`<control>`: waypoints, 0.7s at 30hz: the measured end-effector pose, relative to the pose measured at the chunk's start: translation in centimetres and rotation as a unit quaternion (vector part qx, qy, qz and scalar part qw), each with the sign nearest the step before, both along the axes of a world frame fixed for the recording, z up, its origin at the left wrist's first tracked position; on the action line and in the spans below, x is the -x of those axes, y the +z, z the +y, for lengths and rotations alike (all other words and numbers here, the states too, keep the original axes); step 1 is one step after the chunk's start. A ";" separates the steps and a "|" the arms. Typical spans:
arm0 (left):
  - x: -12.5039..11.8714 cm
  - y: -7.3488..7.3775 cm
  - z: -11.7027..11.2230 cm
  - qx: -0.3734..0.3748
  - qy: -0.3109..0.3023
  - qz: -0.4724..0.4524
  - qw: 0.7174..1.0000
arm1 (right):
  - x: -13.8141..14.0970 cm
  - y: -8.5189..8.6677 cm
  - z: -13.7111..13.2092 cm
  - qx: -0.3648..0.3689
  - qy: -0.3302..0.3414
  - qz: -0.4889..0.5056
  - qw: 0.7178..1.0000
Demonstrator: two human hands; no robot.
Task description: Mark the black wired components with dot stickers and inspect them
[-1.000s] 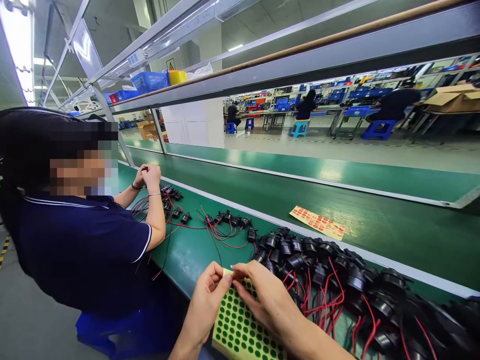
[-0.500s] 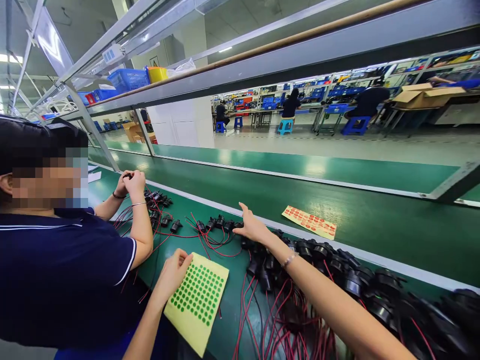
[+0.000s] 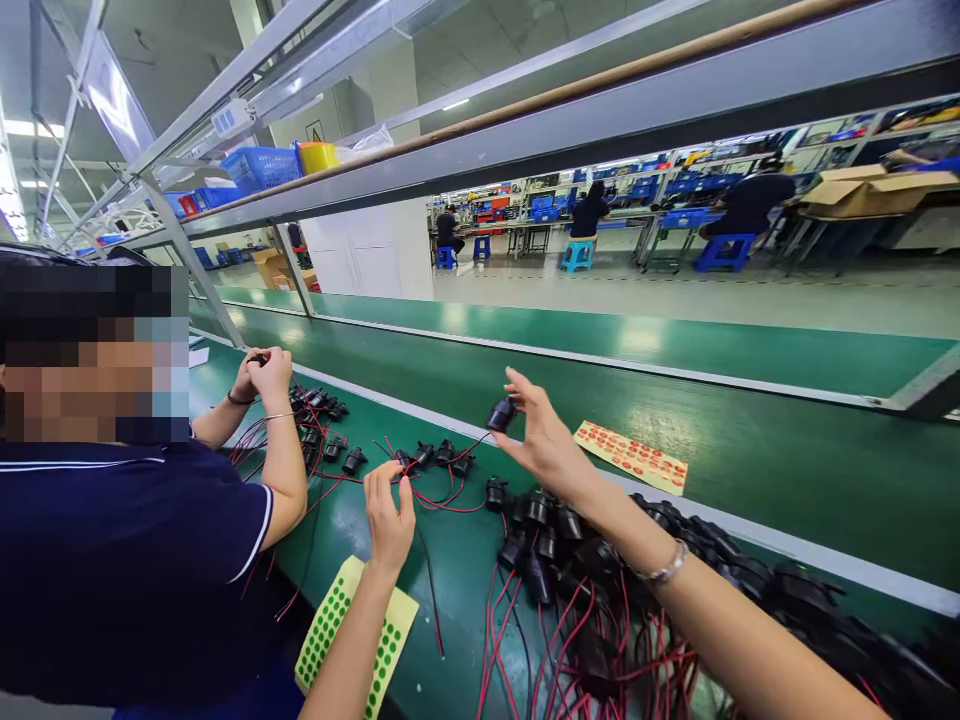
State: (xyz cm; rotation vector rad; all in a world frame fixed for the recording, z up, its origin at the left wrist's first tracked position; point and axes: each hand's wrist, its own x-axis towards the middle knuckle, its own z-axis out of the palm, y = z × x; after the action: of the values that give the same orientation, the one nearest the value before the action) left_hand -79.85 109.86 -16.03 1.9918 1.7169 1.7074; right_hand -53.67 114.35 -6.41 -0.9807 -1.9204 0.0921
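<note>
At 7 o'clock, closest in, a yellow sheet of green dots (image 3: pixel 394 640) lies near the bench (image 3: pixel 469 545) edge, partly under the left forearm. The left hand (image 3: pixel 388 515) is raised above it, thumb and fingers parted, holding nothing; whether it touches the red wires behind I cannot tell. A heap of black parts (image 3: pixel 540 575) with red wires crowds 5 o'clock, under the right forearm. Just off centre toward 5, the right hand (image 3: pixel 546 440) pinches a single black part (image 3: pixel 500 414) between thumb and fingers, well apart from the left. A co-worker (image 3: pixel 127 550) sits at 8 o'clock, both hands together. Beyond, a white strip (image 3: pixel 750 527) edges the bench; past it the wide green surface (image 3: pixel 420 365) gives the right hand room toward 12. A sheet with red marks (image 3: pixel 634 455) lies there at 4 o'clock, markings too small to read. At 11, a triangular sign (image 3: pixel 315 130) is also illegible.
</note>
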 end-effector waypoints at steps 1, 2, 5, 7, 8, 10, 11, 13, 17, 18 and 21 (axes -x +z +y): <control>0.5 -0.6 0.3 -0.013 0.011 0.001 1.000 | -0.3 0.5 -0.3 -0.017 -0.006 0.017 1.000; 0.9 -1.0 0.7 -0.023 0.021 0.002 1.000 | -0.7 1.0 -0.6 -0.032 -0.014 0.035 0.999; 1.5 -1.5 3.0 -0.037 0.040 -0.001 0.999 | -1.7 2.6 -1.6 -0.061 -0.032 0.084 0.994; 1.3 -1.2 5.3 -0.038 0.041 -0.008 0.998 | -2.3 3.4 -2.5 -0.067 -0.044 0.104 0.991; 1.1 -0.7 6.5 -0.039 0.040 -0.016 0.998 | -2.6 3.8 -3.1 -0.069 -0.050 0.108 0.991; 0.6 0.8 8.7 -0.041 0.040 -0.041 0.998 | -3.2 4.3 -4.3 -0.079 -0.058 0.103 0.990; 0.2 1.9 9.4 -0.041 0.036 -0.056 0.997 | -3.5 4.5 -4.8 -0.086 -0.058 0.096 0.990; -0.8 4.6 10.0 -0.034 0.007 -0.086 0.996 | -4.0 4.9 -5.9 -0.103 -0.042 0.076 0.991; -4.1 10.4 6.8 0.036 -0.164 -0.111 0.980 | -4.3 5.8 -7.6 -0.141 -0.006 0.025 0.990; -5.1 11.5 5.2 0.070 -0.227 -0.107 0.965 | -4.1 5.9 -8.1 -0.149 0.003 0.009 0.989; -8.0 13.4 -0.2 0.158 -0.392 -0.106 0.900 | -3.0 5.9 -9.8 -0.165 0.049 -0.055 0.984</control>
State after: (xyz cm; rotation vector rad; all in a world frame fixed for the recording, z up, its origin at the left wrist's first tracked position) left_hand -71.84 109.67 -2.61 1.8638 0.8451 1.2023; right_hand -50.67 104.55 -0.52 -0.6814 -2.0045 -0.2220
